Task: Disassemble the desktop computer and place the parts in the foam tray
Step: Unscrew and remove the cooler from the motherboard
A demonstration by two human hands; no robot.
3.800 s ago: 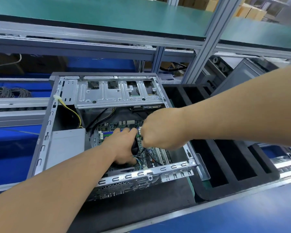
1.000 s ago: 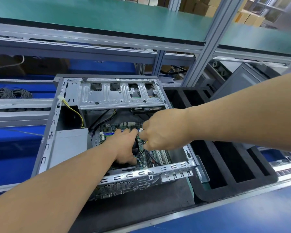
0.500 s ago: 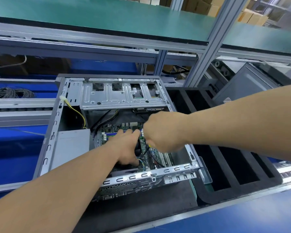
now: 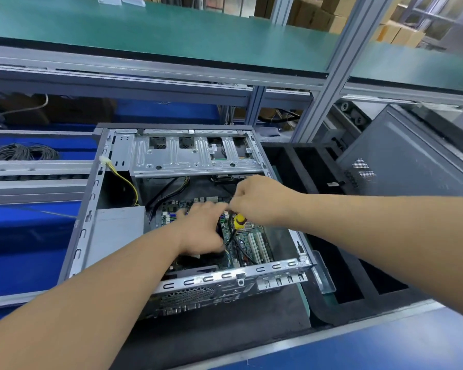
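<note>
Open desktop computer case (image 4: 91,217) lying on its side on a dark mat (image 4: 225,321), with a black foam tray (image 4: 329,311) just beside it to the right. Left hand (image 4: 202,228) reaching deep into the case, resting on a dark part over the green motherboard (image 4: 251,239); fingers partly hidden and blurred, so cannot tell whether gripping anything. Right hand (image 4: 257,200) above the board, fingers curled, apparently closed around a screwdriver with a yellow and black handle (image 4: 239,220) showing just under the fist. Fingertips of both hands nearly meeting over the board. Silver drive cage (image 4: 193,156) spanning the far end of the case; grey power supply (image 4: 118,231) at its left, with yellow and black wires (image 4: 126,180) running toward a white connector (image 4: 104,159). Grey side panel (image 4: 401,156) leaning behind the tray. Green shelf (image 4: 158,30) on an aluminium frame overhead; coil of cable (image 4: 22,152) at far left.
</note>
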